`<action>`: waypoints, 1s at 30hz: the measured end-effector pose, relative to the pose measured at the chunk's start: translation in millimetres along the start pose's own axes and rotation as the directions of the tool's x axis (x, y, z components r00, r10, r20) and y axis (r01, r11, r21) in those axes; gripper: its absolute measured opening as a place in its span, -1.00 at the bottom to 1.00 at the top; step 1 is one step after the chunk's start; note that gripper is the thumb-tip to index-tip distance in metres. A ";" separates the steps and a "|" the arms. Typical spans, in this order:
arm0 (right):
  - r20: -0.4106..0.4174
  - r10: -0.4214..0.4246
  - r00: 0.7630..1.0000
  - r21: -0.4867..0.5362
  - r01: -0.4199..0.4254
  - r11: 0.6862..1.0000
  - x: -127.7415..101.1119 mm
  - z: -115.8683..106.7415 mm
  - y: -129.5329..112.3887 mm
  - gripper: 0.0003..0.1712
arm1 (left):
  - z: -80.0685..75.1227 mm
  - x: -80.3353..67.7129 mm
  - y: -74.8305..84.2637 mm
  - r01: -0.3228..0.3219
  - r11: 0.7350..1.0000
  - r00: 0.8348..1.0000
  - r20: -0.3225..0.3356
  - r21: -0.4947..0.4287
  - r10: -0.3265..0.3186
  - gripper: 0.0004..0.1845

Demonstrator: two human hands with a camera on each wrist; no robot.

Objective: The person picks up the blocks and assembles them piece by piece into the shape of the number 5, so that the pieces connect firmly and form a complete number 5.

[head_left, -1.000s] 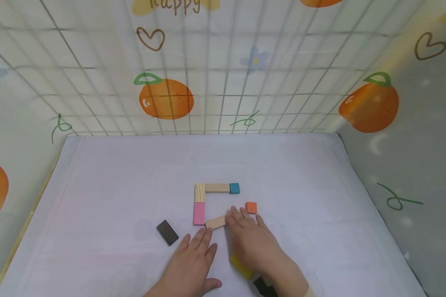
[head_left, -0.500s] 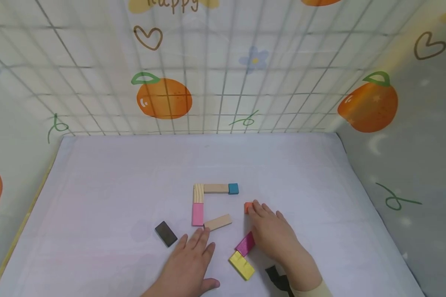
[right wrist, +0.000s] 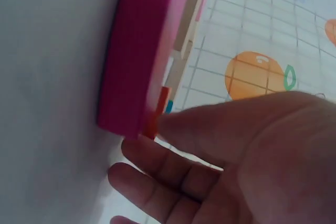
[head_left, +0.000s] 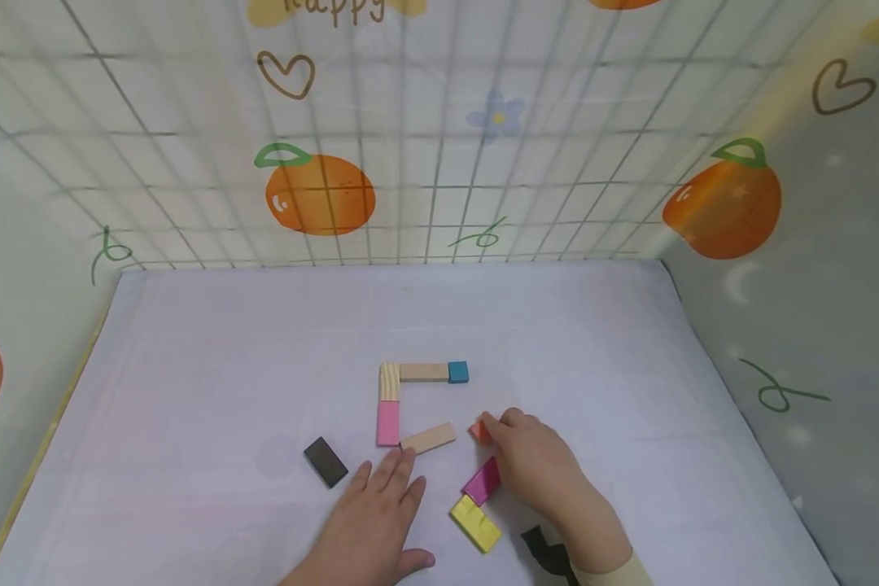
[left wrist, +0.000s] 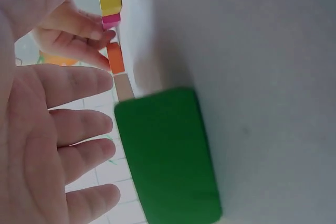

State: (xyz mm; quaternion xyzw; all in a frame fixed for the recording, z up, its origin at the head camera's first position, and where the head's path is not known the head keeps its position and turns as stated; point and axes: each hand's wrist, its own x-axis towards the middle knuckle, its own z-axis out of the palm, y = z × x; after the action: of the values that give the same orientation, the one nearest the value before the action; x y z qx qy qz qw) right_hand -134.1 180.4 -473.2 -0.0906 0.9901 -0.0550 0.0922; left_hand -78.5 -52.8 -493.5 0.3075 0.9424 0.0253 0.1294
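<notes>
My right hand (head_left: pixel 542 464) pinches a small orange block (head_left: pixel 478 431) between thumb and fingers. In the right wrist view the orange block (right wrist: pixel 150 125) is partly hidden behind a magenta block (right wrist: pixel 137 51). My left hand (head_left: pixel 369 521) lies spread, its fingertips right at the near-left end of a slanted tan block (head_left: pixel 429 439). That tan block meets the lower corner of a pink block (head_left: pixel 388 423). Left of this hand lies a dark block (head_left: pixel 325 462). The left wrist view has straight fingers (left wrist: pixel 84 127) beside a large green block face (left wrist: pixel 168 156).
Beyond the hands, a striped block (head_left: pixel 389 382), a tan block (head_left: pixel 423 373) and a blue block (head_left: pixel 458 372) continue the outline from the pink one. A yellow block (head_left: pixel 475 523) touches the magenta block between the hands. A black strap piece (head_left: pixel 548 555) hangs by the right wrist.
My right hand has left the slanted tan block and taken hold of the orange block, which is now turned and slightly nearer. The magenta and yellow blocks came into sight. The left hand stays put.
</notes>
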 end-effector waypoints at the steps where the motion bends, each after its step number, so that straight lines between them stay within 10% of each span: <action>1: 0.010 0.000 1.000 -0.003 0.000 1.000 0.8 -0.1 -0.6 -0.42 | -0.4 0.3 0.7 -0.002 1.000 1.000 0.001 -0.002 0.002 -0.06; 17: 0.003 0.124 0.992 0.047 -0.124 0.991 14.3 0.6 -9.2 -0.61 | -4.0 13.6 16.3 -0.131 0.985 0.991 0.003 0.112 0.132 -0.05; 30: 0.040 0.116 0.992 0.093 -0.119 0.989 11.9 2.0 -5.7 -0.65 | -2.9 12.9 16.5 -0.105 0.988 0.994 -0.021 0.111 0.108 -0.05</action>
State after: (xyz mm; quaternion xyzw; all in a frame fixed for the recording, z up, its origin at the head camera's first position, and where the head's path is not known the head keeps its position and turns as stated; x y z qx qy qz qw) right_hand -144.2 172.4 -476.5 -0.0286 0.9882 -0.0949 0.1166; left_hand -79.8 -31.8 -491.6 0.3635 0.9263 -0.0152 0.0980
